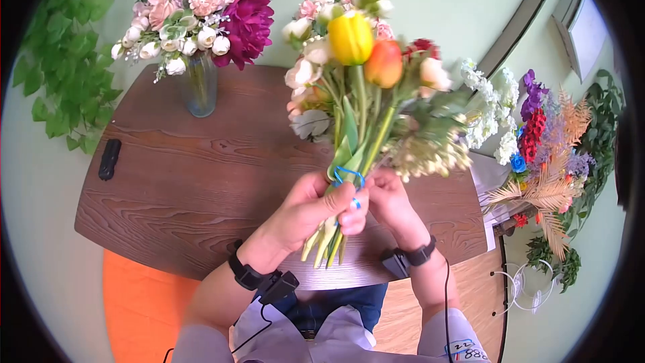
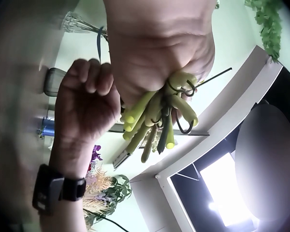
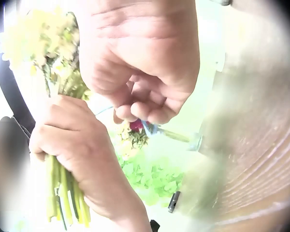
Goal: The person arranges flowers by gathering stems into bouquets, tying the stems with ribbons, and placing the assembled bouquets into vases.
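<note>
In the head view, a bouquet of artificial flowers with a yellow tulip (image 1: 350, 38), an orange tulip (image 1: 383, 64) and whitish blossoms is held over the table's front. My left hand (image 1: 312, 208) grips its green stems (image 2: 137, 128), whose cut ends stick out below the fist. A thin blue ribbon (image 1: 346, 173) loops around the stems just above my left thumb. On the bouquet's right side is my right hand (image 1: 391, 202). In the right wrist view its fingers are curled, and the blue ribbon (image 3: 149, 128) is pinched at the fingertips.
A glass vase (image 1: 198, 87) of pink, white and magenta flowers stands at the dark wooden table's (image 1: 168, 188) back left. A black object (image 1: 109, 159) lies near the left edge. More artificial flowers (image 1: 537, 148) are gathered at right, and green vines (image 1: 67, 60) hang at left.
</note>
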`<state>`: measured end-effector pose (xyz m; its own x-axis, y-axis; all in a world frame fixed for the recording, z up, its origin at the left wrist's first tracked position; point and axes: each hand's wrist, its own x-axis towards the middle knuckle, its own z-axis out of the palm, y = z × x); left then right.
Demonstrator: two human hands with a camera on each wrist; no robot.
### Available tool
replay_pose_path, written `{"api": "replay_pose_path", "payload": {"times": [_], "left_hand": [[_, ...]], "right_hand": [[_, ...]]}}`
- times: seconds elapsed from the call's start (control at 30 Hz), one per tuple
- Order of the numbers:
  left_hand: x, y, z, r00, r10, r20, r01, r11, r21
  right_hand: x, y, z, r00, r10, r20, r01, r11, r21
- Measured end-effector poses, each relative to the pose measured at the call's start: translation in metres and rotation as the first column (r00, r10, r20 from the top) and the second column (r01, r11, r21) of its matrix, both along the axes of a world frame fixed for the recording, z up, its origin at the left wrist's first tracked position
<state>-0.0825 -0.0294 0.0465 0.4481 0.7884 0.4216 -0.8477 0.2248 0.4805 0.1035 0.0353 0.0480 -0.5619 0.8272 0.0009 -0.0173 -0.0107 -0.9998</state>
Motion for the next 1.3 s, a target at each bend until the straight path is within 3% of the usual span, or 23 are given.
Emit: {"api": "replay_pose_path", "payload": {"times": [0.03, 0.07, 0.13, 0.3, 0.37, 0.43, 0.5, 0.57, 0.67, 0.77, 0.83, 0.93, 1.07, 1.3], "left_hand": [[0.001, 0.001, -0.001, 1.0, -0.002, -0.002, 0.002, 1.0, 0.003], [0.003, 0.002, -0.001, 0.999, 0.01, -0.048, -0.011, 0.999, -0.034], [0.006, 0.003, -0.003, 0.993, -0.013, -0.117, 0.004, 0.997, -0.072], [0.014, 0.002, -0.004, 0.975, -0.001, -0.224, -0.011, 0.998, -0.054], [0.016, 0.003, -0.003, 0.956, 0.088, -0.281, -0.103, 0.994, -0.038], [0.016, 0.006, -0.007, 0.947, 0.087, -0.311, -0.098, 0.995, -0.02], [0.015, 0.01, -0.014, 0.818, 0.283, -0.501, -0.259, 0.959, 0.119], [0.014, 0.012, -0.009, 0.827, 0.289, -0.483, -0.262, 0.957, 0.124], [0.011, 0.008, -0.002, 0.793, 0.342, -0.504, -0.294, 0.94, 0.174], [0.015, 0.009, -0.009, 0.672, 0.49, -0.555, -0.386, 0.872, 0.302], [0.015, 0.01, -0.011, 0.686, 0.482, -0.545, -0.38, 0.876, 0.297], [0.015, 0.011, -0.009, 0.617, 0.534, -0.578, -0.402, 0.845, 0.352], [0.015, 0.011, -0.01, 0.664, 0.504, -0.553, -0.41, 0.863, 0.295], [0.025, 0.012, -0.019, 0.647, 0.519, -0.559, -0.435, 0.853, 0.288]], "right_hand": [[0.004, -0.004, 0.0, 0.992, 0.042, -0.119, -0.041, 0.999, 0.01], [0.007, -0.008, 0.001, 0.992, 0.038, -0.124, -0.037, 0.999, 0.013], [0.015, -0.022, 0.008, 0.996, -0.084, -0.017, 0.085, 0.976, 0.199], [0.03, -0.046, 0.019, 0.987, -0.099, -0.126, 0.113, 0.987, 0.113], [0.028, -0.053, 0.023, 0.987, -0.104, -0.125, 0.117, 0.988, 0.105], [0.019, -0.057, 0.019, 0.968, -0.15, -0.199, 0.175, 0.978, 0.116], [0.013, -0.056, 0.016, 0.97, -0.161, -0.182, 0.191, 0.968, 0.16], [0.007, -0.053, 0.011, 0.956, -0.181, -0.232, 0.223, 0.959, 0.174], [0.005, -0.049, 0.01, 0.976, -0.159, -0.152, 0.186, 0.964, 0.188], [0.002, -0.043, 0.013, 0.989, -0.142, -0.043, 0.148, 0.962, 0.229], [-0.005, -0.041, 0.008, 0.986, -0.168, -0.025, 0.169, 0.96, 0.225], [-0.013, -0.042, 0.001, 0.975, -0.22, -0.044, 0.224, 0.948, 0.226], [-0.018, -0.044, -0.002, 0.959, -0.266, -0.094, 0.282, 0.926, 0.252], [-0.021, -0.048, -0.001, 0.931, -0.343, -0.122, 0.364, 0.869, 0.336]]}}
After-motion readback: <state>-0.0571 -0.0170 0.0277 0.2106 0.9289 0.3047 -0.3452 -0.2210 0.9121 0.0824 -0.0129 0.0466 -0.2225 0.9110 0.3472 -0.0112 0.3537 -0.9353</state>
